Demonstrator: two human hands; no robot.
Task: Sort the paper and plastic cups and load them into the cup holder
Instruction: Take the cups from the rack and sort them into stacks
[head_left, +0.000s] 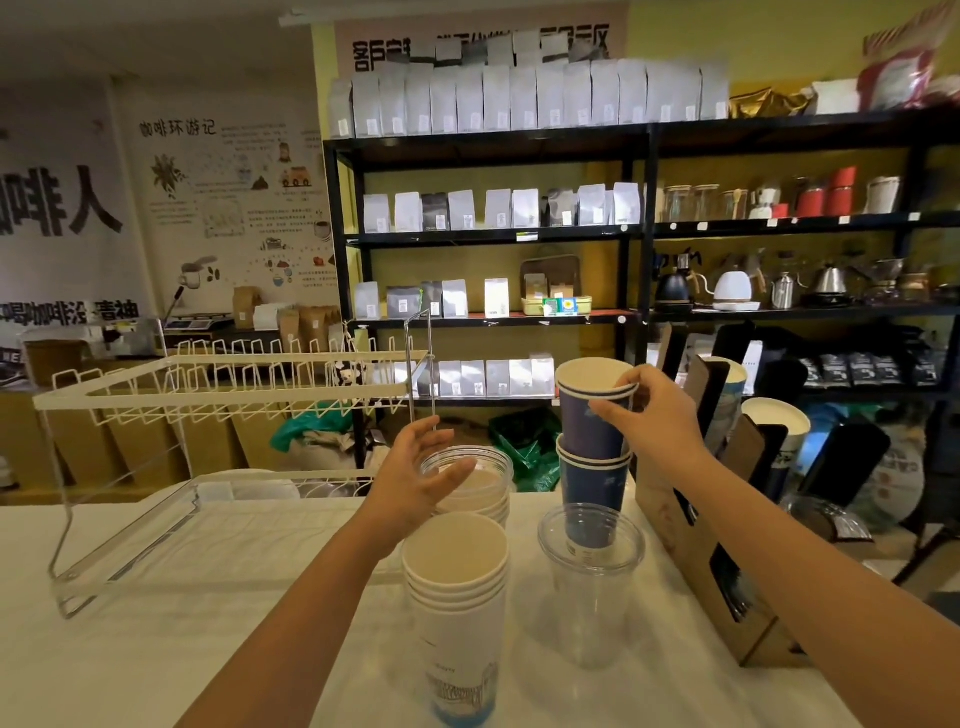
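Note:
My right hand grips the rim of the top blue paper cups, which are partly lifted from the lower blue paper cups. That blue stack stands inside a clear plastic cup on the white table. My left hand hovers open, fingers spread, just left of a stack of clear plastic cups. A stack of white paper cups stands nearest me. The brown cardboard cup holder leans at the right with white cups in its slots.
A white wire dish rack with a clear tray fills the table's left side. Black shelves of coffee bags and kettles stand behind the table. The white table stretches toward me.

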